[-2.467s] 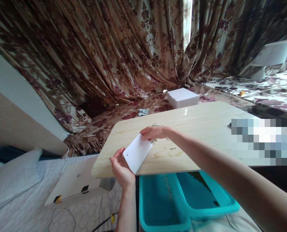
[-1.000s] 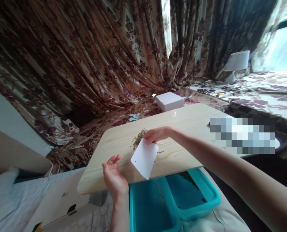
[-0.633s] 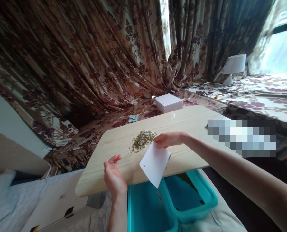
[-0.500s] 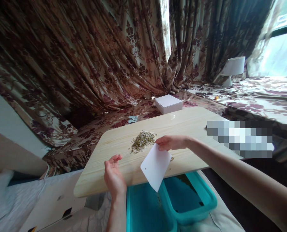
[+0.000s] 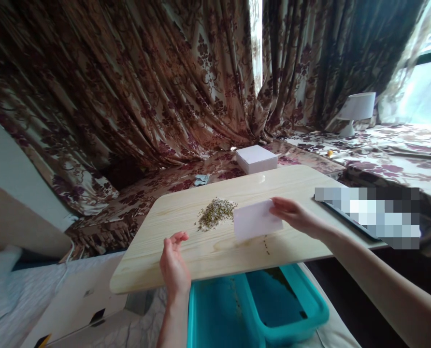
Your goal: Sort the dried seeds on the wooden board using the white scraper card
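A white card (image 5: 257,220) is pinched at its upper right corner by my right hand (image 5: 291,212), held just over the light wooden table (image 5: 157,224). Beyond the card's left edge lies a loose heap of small mixed grains (image 5: 215,212), greenish and pale. A short line of brown grains (image 5: 266,245) lies below the card. My left hand (image 5: 175,261) is at the table's near edge, palm turned inward and fingers loosely apart, holding nothing. Under that edge sit two teal plastic bins (image 5: 288,331); the right one has dark grains in it, and a few bits lie in the left.
A white box (image 5: 257,159) stands behind the table beside a grey-blue cloth (image 5: 201,180). At the table's right end is a dark-edged flat object (image 5: 346,217), mostly blurred out. A white lamp (image 5: 356,108) stands at the back right. Flattened cardboard (image 5: 78,299) lies front left.
My right hand has moved right and swung the card up from over the bins to above the tabletop. The line of brown grains now shows. My left hand has barely moved.
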{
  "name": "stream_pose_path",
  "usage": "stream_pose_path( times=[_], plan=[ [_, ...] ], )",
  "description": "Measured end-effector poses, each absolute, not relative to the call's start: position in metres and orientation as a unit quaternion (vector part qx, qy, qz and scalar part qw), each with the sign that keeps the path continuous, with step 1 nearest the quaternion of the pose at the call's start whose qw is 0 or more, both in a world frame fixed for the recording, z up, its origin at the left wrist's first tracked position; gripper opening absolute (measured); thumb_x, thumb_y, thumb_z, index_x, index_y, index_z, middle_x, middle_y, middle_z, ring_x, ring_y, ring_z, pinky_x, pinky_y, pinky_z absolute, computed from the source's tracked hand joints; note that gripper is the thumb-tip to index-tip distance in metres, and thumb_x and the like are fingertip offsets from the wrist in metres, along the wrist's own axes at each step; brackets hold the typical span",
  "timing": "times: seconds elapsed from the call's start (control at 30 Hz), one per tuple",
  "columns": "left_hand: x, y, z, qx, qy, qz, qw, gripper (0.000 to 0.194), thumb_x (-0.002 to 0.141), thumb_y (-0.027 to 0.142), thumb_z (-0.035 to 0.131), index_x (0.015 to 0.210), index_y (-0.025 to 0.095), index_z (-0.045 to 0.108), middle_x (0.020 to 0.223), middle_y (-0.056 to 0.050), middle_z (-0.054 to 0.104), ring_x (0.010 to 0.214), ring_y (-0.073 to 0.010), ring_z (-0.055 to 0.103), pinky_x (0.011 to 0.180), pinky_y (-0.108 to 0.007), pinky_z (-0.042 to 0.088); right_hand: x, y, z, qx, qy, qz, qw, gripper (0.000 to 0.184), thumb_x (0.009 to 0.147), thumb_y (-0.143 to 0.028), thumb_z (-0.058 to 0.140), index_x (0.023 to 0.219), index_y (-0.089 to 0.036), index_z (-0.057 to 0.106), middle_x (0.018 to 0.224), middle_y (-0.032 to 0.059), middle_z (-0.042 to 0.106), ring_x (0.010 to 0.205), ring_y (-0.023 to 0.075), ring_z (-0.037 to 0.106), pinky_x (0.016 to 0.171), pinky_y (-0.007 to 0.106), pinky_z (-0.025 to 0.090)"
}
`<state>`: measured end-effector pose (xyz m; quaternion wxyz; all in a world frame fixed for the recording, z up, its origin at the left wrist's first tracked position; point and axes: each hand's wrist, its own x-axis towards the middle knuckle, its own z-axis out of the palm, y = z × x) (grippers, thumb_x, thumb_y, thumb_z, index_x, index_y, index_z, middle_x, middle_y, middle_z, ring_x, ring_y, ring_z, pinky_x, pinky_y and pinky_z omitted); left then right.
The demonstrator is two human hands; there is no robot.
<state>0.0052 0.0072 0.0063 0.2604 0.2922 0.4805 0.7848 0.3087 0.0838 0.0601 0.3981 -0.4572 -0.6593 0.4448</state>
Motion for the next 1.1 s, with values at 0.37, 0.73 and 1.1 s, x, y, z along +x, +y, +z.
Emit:
stream_pose_path(
  times=[0.37,0.73,1.1],
  plan=[
    [0.001,0.007,-0.002,0.364,0.528,0.732,0.228,0.046,0.084,0.057,0.047,0.083,0.015,0.066,0.083,-0.007,0.068,0.093,-0.0214,0.062,0.097,-0.039,0.043,0.337,0.059,0.054,-0.533,-0.623,0.407,0.402,0.053,0.060,-0.065,0.070,0.089,-0.020,0.071,0.097,0.0141,0.072,0.097,0.0322,0.066,0.083,0.043,0.055],
    [-0.005,0.010,-0.011,0.422,0.564,0.689,0.174,0.046,0.088,0.055,0.042,0.082,0.017,0.067,0.084,-0.006,0.070,0.093,-0.0219,0.063,0.093,-0.037,0.047,0.340,0.026,0.058,-0.544,-0.597,0.387,0.444,0.050,0.060,-0.061,0.074,0.089,-0.020,0.072,0.094,0.0099,0.076,0.087,0.0301,0.070,0.074,0.036,0.058],
    [0.005,0.001,0.002,0.443,0.596,0.646,0.176,0.040,0.087,0.053,0.047,0.080,0.018,0.065,0.089,-0.005,0.069,0.097,-0.0215,0.062,0.092,-0.032,0.044,0.296,0.073,0.035,-0.499,-0.525,0.337,0.601,0.035,0.070,-0.053,0.068,0.079,-0.021,0.060,0.070,0.0037,0.067,0.062,0.0176,0.062,0.052,0.025,0.047]
  ],
)
